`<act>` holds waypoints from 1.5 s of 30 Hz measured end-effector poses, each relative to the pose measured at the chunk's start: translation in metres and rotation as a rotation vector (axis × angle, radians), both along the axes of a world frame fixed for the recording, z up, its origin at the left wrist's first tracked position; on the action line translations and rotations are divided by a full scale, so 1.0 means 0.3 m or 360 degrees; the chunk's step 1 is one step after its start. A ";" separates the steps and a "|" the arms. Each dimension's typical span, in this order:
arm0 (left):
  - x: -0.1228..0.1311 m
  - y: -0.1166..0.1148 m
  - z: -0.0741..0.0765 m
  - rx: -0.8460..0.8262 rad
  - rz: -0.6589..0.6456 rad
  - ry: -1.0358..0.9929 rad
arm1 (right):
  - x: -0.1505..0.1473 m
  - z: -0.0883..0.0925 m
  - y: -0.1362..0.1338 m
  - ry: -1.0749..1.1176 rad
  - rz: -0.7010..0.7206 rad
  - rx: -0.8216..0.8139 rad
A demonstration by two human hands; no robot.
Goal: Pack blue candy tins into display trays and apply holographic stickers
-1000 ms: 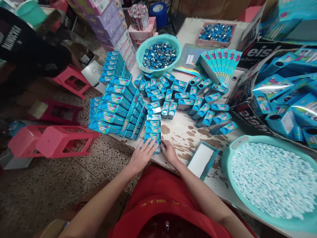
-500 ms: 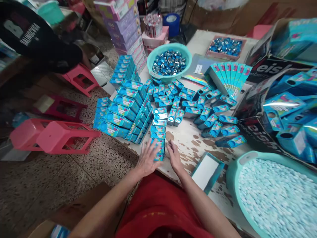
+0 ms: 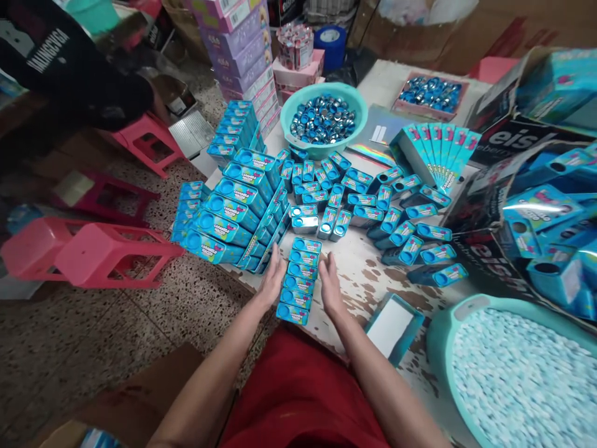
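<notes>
A straight row of small blue candy tins (image 3: 301, 284), labelled "Caramelo Macizo", stands packed together near the table's front edge. My left hand (image 3: 273, 277) flanks the row on its left, fingers stretched forward. On the other side is my right hand (image 3: 329, 285), its palm turned toward the tins and its fingers extended. Both hands are close against the row; whether each one touches it I cannot tell. Left of my left hand rises a large block of stacked blue tins (image 3: 224, 227). Beyond the row stand more loose tins (image 3: 328, 221), some with plain silver tops.
A turquoise basin (image 3: 324, 149) holds blue and silver caps. Pale blue candies fill a bigger basin (image 3: 441, 348) at right, near cartons of tins (image 3: 485, 246). An open tray (image 3: 396, 326) lies on the stained table (image 3: 354, 261). Red stools (image 3: 114, 255) and another person (image 3: 79, 93) are at left.
The row has come toward me, leaving a gap to the silver-topped tins behind it. My left hand has moved from on top of the row to its left side.
</notes>
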State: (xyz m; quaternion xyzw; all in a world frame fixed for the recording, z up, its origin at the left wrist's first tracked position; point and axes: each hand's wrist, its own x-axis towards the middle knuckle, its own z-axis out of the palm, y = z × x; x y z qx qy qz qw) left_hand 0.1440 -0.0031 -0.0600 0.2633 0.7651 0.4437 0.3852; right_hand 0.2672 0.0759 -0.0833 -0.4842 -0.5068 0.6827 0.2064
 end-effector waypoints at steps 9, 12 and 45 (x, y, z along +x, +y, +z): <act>-0.018 0.124 -0.016 0.0041 -0.0241 0.0349 | -0.134 -0.023 0.083 0.0080 0.0000 0.0337; -0.025 0.107 0.011 -0.0069 -0.0312 0.0520 | -0.069 -0.022 0.067 -0.0061 -0.0015 0.0359; 0.794 0.802 0.009 -0.0078 -0.0915 0.1453 | 0.609 -0.300 -0.159 -0.1132 -0.0605 0.0813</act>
